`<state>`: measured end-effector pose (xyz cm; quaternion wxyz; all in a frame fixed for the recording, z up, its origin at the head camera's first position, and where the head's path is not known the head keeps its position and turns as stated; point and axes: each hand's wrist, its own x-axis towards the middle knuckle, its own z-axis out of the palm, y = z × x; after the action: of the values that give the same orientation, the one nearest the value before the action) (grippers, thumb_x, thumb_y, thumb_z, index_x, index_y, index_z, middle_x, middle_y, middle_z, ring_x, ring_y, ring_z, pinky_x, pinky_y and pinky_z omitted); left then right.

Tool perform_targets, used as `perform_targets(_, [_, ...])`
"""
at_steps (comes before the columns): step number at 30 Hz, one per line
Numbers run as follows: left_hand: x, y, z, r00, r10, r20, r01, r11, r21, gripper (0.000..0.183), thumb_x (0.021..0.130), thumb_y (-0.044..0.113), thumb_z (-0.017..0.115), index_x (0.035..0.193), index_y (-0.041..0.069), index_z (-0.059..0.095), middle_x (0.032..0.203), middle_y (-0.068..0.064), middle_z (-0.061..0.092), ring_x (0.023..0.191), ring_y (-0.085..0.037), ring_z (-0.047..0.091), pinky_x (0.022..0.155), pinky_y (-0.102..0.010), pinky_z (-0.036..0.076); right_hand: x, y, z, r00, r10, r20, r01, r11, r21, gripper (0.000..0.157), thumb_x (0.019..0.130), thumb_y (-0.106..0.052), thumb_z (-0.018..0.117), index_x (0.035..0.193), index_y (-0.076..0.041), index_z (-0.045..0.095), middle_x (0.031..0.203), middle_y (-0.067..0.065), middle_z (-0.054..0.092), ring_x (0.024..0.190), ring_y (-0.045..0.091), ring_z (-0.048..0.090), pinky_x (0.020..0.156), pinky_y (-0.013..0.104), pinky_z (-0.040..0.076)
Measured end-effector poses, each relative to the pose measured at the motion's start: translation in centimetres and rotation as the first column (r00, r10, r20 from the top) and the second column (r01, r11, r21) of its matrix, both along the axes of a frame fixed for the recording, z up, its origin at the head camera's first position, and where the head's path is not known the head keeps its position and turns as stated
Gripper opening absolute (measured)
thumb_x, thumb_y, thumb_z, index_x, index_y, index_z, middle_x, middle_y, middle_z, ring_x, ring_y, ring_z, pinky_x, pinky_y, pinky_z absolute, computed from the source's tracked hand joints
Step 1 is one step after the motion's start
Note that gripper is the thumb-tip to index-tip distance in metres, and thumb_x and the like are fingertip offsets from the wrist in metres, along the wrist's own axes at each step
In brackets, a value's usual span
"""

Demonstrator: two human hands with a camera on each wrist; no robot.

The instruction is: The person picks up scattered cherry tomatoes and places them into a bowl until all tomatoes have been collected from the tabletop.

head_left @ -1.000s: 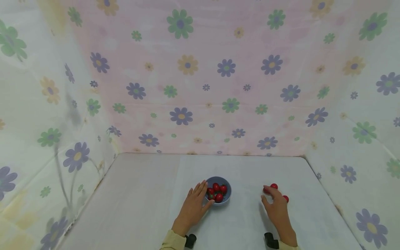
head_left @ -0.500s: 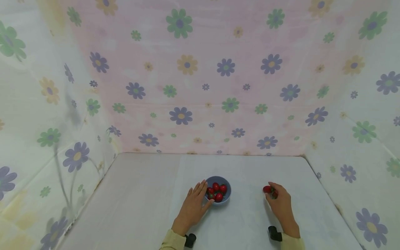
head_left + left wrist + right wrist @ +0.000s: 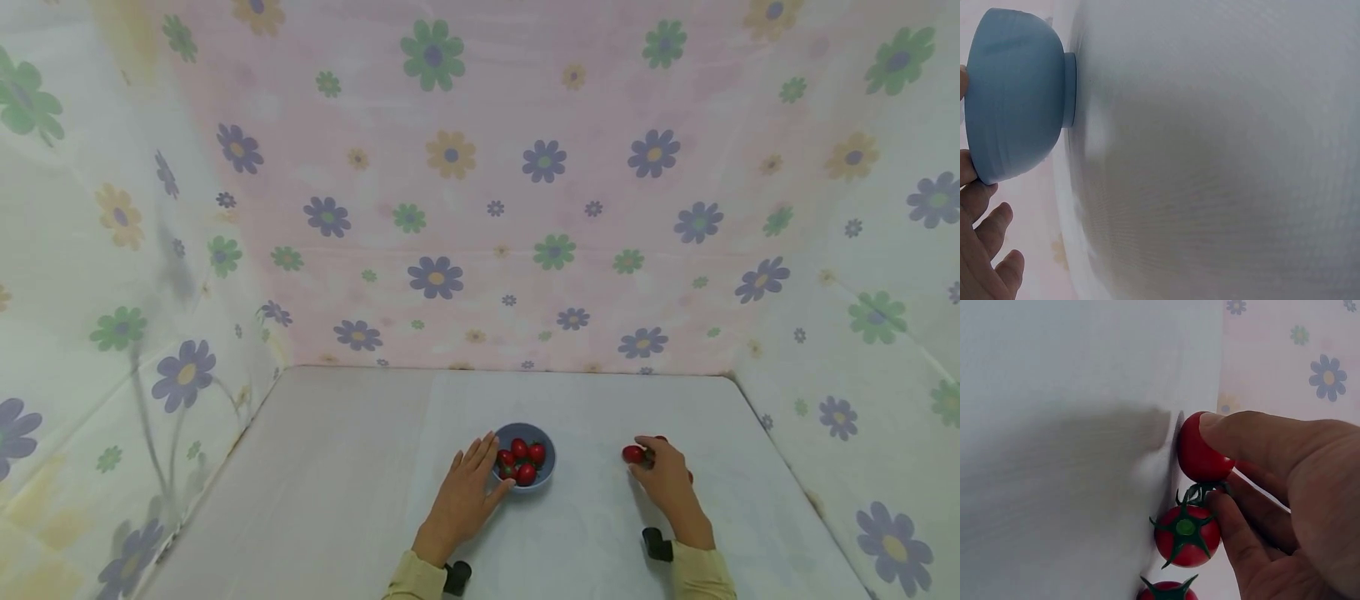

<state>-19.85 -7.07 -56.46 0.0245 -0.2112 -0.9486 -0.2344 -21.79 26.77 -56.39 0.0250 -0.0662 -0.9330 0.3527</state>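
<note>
My left hand [image 3: 461, 497] rests against the left side of a small blue-grey bowl [image 3: 552, 467], fingers fairly straight and spread along its rim. Several red cherry tomatoes [image 3: 526, 474] lie inside it. In the left wrist view, fingertips touch the rim of the bowl [image 3: 1016, 94], which stands upright. To the right, my right hand [image 3: 670, 483] pinches a cherry tomato [image 3: 1194, 453] between thumb and fingers, close over the table. Below it in the right wrist view are two more tomatoes with green calyxes, one whole [image 3: 1188, 550] and one cut off by the frame edge [image 3: 1169, 594].
A white-covered table [image 3: 337, 483] spreads beneath both hands. Flower-printed cloth [image 3: 487, 167] walls it in at the back and on both sides. Black wrist cameras [image 3: 657, 544] sit by each wrist.
My right hand first reached over the loose tomatoes, then closed its fingers and thumb on one, shifting it slightly left. My left hand and the bowl stay in place.
</note>
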Motion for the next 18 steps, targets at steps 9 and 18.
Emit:
perform_targets(9, [-0.1, 0.0, -0.1, 1.0, 0.0, 0.0, 0.0, 1.0, 0.001, 0.073, 0.103, 0.05, 0.052, 0.157, 0.003, 0.037, 0.165, -0.012, 0.034, 0.151, -0.036, 0.032, 0.12, -0.059, 0.029, -1.2, -0.4, -0.3, 0.998, 0.056, 0.035, -0.058, 0.997, 0.042, 0.045, 0.086, 0.006, 0.074, 0.129, 0.01, 0.061, 0.124, 0.031, 0.064, 0.111, 0.041, 0.061, 0.101, 0.06, 0.049])
perform_targets(18, [-0.1, -0.1, -0.2, 1.0, -0.005, -0.004, 0.005, 1.0, 0.0, 0.074, 0.104, 0.052, 0.051, 0.157, 0.003, 0.036, 0.165, -0.012, 0.033, 0.151, -0.036, 0.032, 0.12, -0.058, 0.029, -1.4, -1.0, -0.5, 0.996, 0.078, 0.032, -0.08, 0.994, 0.071, 0.041, 0.085, 0.006, 0.076, 0.125, 0.008, 0.065, 0.12, 0.028, 0.066, 0.109, 0.041, 0.062, 0.098, 0.059, 0.052])
